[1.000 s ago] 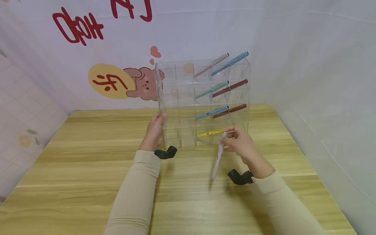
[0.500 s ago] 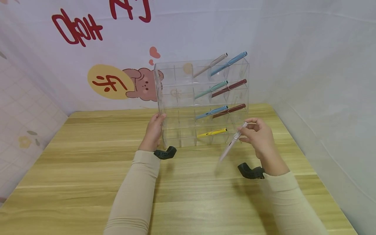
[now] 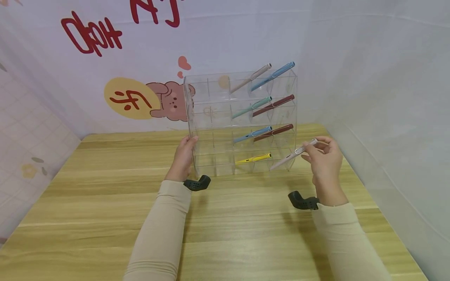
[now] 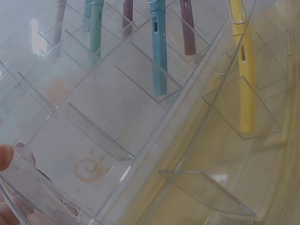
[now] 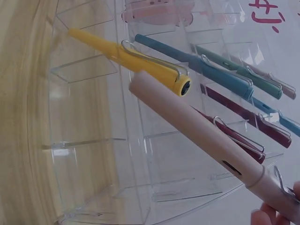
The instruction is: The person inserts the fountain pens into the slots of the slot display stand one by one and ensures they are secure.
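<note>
My left hand [image 3: 183, 158] grips the lower left side of a clear acrylic pen rack [image 3: 225, 155], thumb at its front edge. In the left wrist view only bits of the fingers [image 4: 5, 157] show. My right hand [image 3: 325, 164] pinches a pale pinkish pen [image 3: 287, 159] by its clip end. The pen slants, its other end low and leftward, in front of the bottom row's right part. A yellow pen [image 3: 254, 159] lies in that row to its left. In the right wrist view the pale pen [image 5: 197, 126] is apart from the rack's dividers.
Higher rows hold a blue pen [image 3: 253, 134], dark red pens [image 3: 274, 132], a green pen [image 3: 252, 107], a light blue pen [image 3: 273, 76] and a beige pen [image 3: 251, 77]. The rack stands on a wooden table [image 3: 225, 234], before a white printed curtain [image 3: 239, 35].
My right hand has moved right and slightly up with the pale pen. The pen has swung from steep to a flatter slant, its low end nearing the bottom row. The left hand stays put.
</note>
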`<state>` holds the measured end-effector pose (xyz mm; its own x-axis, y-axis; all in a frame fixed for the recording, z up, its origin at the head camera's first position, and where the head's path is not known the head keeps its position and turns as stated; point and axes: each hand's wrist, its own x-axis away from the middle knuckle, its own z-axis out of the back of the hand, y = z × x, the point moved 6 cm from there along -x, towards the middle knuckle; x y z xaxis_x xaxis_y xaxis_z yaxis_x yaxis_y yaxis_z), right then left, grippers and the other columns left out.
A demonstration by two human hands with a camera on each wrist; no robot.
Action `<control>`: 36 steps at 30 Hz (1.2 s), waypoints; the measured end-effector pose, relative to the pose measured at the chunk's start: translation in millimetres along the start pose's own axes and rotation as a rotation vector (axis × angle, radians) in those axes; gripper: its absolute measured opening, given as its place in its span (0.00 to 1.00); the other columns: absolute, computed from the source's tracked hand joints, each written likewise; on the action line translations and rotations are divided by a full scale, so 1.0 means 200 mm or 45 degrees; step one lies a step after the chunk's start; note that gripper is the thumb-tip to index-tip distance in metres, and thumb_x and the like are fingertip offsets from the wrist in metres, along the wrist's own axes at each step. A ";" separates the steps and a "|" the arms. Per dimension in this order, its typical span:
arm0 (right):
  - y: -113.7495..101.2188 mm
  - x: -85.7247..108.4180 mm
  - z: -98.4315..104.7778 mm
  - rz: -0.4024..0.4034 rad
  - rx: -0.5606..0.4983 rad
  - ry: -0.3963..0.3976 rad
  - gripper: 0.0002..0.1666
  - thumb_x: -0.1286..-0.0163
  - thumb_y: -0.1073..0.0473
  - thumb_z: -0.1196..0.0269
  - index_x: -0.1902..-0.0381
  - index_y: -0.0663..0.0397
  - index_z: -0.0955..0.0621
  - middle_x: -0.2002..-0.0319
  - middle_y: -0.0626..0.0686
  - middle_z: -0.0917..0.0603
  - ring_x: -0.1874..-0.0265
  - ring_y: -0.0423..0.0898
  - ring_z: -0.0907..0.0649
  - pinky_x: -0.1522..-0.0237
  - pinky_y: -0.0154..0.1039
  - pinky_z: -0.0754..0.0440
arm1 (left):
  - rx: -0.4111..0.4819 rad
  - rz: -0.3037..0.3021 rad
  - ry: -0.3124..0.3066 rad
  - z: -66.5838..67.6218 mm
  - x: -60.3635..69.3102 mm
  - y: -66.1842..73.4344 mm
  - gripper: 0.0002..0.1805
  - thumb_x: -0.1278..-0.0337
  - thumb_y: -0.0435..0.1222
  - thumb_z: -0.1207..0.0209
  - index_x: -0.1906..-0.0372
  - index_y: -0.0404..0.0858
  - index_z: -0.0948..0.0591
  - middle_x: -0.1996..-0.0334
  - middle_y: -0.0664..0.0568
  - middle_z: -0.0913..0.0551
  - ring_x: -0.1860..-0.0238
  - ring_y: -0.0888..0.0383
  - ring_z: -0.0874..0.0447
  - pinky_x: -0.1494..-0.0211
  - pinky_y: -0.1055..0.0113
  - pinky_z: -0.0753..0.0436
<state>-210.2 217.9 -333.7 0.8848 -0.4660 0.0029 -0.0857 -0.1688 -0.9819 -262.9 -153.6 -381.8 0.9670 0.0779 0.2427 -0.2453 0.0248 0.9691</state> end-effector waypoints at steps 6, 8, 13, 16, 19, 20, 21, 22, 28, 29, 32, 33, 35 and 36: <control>0.01 -0.02 0.01 0.099 -0.093 0.107 0.19 0.39 0.70 0.35 0.54 0.53 0.28 0.60 0.53 0.27 0.69 0.41 0.19 0.68 0.30 0.17 | -0.004 0.013 -0.001 0.00 0.00 0.00 0.31 0.30 0.56 0.55 0.27 0.51 0.41 0.27 0.50 0.44 0.26 0.42 0.53 0.32 0.34 0.50; 0.02 -0.02 0.01 0.131 -0.124 0.133 0.18 0.39 0.70 0.35 0.54 0.53 0.28 0.61 0.53 0.27 0.70 0.41 0.19 0.69 0.30 0.17 | -0.006 0.018 0.000 0.00 0.01 0.00 0.31 0.30 0.56 0.55 0.27 0.52 0.40 0.27 0.51 0.44 0.26 0.42 0.52 0.33 0.34 0.49; 0.05 -0.03 0.00 0.179 -0.158 0.172 0.17 0.39 0.71 0.35 0.57 0.53 0.28 0.62 0.53 0.27 0.72 0.41 0.19 0.70 0.30 0.17 | -0.012 0.008 0.003 0.00 0.00 0.00 0.32 0.30 0.57 0.56 0.27 0.52 0.41 0.28 0.50 0.42 0.27 0.43 0.50 0.32 0.35 0.48; 0.08 -0.03 -0.02 0.175 -0.148 0.182 0.16 0.38 0.71 0.36 0.58 0.53 0.28 0.62 0.53 0.26 0.72 0.40 0.19 0.68 0.30 0.17 | -0.012 -0.004 0.006 0.00 0.00 0.00 0.32 0.30 0.56 0.55 0.27 0.50 0.40 0.28 0.49 0.42 0.27 0.43 0.50 0.32 0.36 0.48; 0.10 -0.03 -0.04 0.164 -0.123 0.181 0.15 0.38 0.70 0.36 0.57 0.54 0.29 0.62 0.53 0.27 0.72 0.40 0.19 0.67 0.30 0.17 | -0.012 -0.001 0.008 0.00 0.00 0.00 0.31 0.30 0.56 0.55 0.27 0.50 0.40 0.29 0.50 0.41 0.27 0.43 0.49 0.32 0.37 0.47; 0.11 -0.03 -0.04 0.162 -0.119 0.180 0.15 0.38 0.70 0.36 0.57 0.55 0.29 0.62 0.53 0.27 0.72 0.40 0.19 0.68 0.30 0.17 | -0.016 0.002 0.005 0.00 0.00 0.00 0.31 0.30 0.56 0.55 0.27 0.50 0.40 0.29 0.50 0.41 0.27 0.42 0.49 0.32 0.36 0.47; 0.12 -0.03 -0.05 0.158 -0.118 0.177 0.15 0.38 0.71 0.36 0.57 0.54 0.29 0.62 0.52 0.27 0.72 0.40 0.19 0.68 0.30 0.17 | -0.019 0.006 0.003 0.00 0.00 0.00 0.32 0.30 0.56 0.55 0.27 0.51 0.41 0.28 0.50 0.42 0.27 0.42 0.49 0.32 0.35 0.48; 0.13 -0.03 -0.05 0.162 -0.102 0.177 0.15 0.38 0.71 0.36 0.57 0.54 0.29 0.62 0.52 0.27 0.72 0.40 0.19 0.69 0.30 0.17 | -0.022 0.012 0.002 0.00 0.00 0.00 0.32 0.31 0.57 0.55 0.27 0.51 0.41 0.28 0.50 0.42 0.27 0.42 0.49 0.33 0.34 0.48; 0.16 -0.03 -0.08 0.191 -0.038 0.181 0.15 0.36 0.70 0.37 0.61 0.49 0.30 0.64 0.51 0.28 0.72 0.40 0.20 0.69 0.28 0.18 | -0.027 0.028 0.000 0.01 0.00 0.00 0.32 0.31 0.58 0.55 0.27 0.53 0.41 0.28 0.51 0.43 0.27 0.41 0.50 0.34 0.32 0.48; 0.17 -0.02 -0.09 0.193 -0.026 0.178 0.14 0.36 0.69 0.37 0.61 0.48 0.30 0.63 0.51 0.28 0.72 0.40 0.20 0.69 0.28 0.18 | -0.026 0.027 -0.001 0.01 0.00 0.00 0.32 0.31 0.58 0.55 0.27 0.53 0.41 0.28 0.51 0.43 0.27 0.41 0.50 0.34 0.32 0.48; 0.19 -0.01 -0.10 0.183 0.010 0.162 0.14 0.35 0.68 0.37 0.60 0.48 0.31 0.62 0.50 0.29 0.70 0.40 0.20 0.67 0.28 0.18 | -0.026 0.022 -0.008 0.01 0.00 0.00 0.32 0.31 0.57 0.55 0.27 0.52 0.42 0.27 0.50 0.44 0.27 0.41 0.50 0.34 0.32 0.49; 0.20 -0.01 -0.11 0.180 0.023 0.157 0.14 0.35 0.67 0.37 0.60 0.48 0.31 0.62 0.50 0.29 0.69 0.40 0.20 0.67 0.28 0.18 | -0.026 0.023 -0.010 0.00 0.00 0.00 0.32 0.31 0.58 0.55 0.27 0.52 0.42 0.27 0.51 0.44 0.27 0.42 0.50 0.34 0.32 0.49; 0.21 0.00 -0.12 0.177 0.037 0.150 0.14 0.35 0.67 0.38 0.61 0.48 0.31 0.62 0.50 0.29 0.69 0.40 0.20 0.66 0.28 0.18 | -0.025 0.025 -0.013 0.00 0.00 0.00 0.32 0.31 0.58 0.55 0.27 0.52 0.42 0.27 0.51 0.44 0.27 0.42 0.50 0.34 0.32 0.49; 0.21 0.00 -0.13 0.175 0.038 0.146 0.14 0.35 0.67 0.38 0.61 0.48 0.31 0.62 0.50 0.29 0.68 0.40 0.20 0.66 0.29 0.18 | -0.027 0.025 -0.014 0.00 0.00 0.00 0.32 0.31 0.58 0.55 0.26 0.52 0.42 0.27 0.51 0.44 0.27 0.42 0.50 0.34 0.32 0.49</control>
<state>-225.1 189.0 -370.3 0.8073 -0.5794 -0.1121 -0.1874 -0.0714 -0.9797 -262.2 -154.4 -381.9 0.9627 0.0675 0.2619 -0.2652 0.0444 0.9632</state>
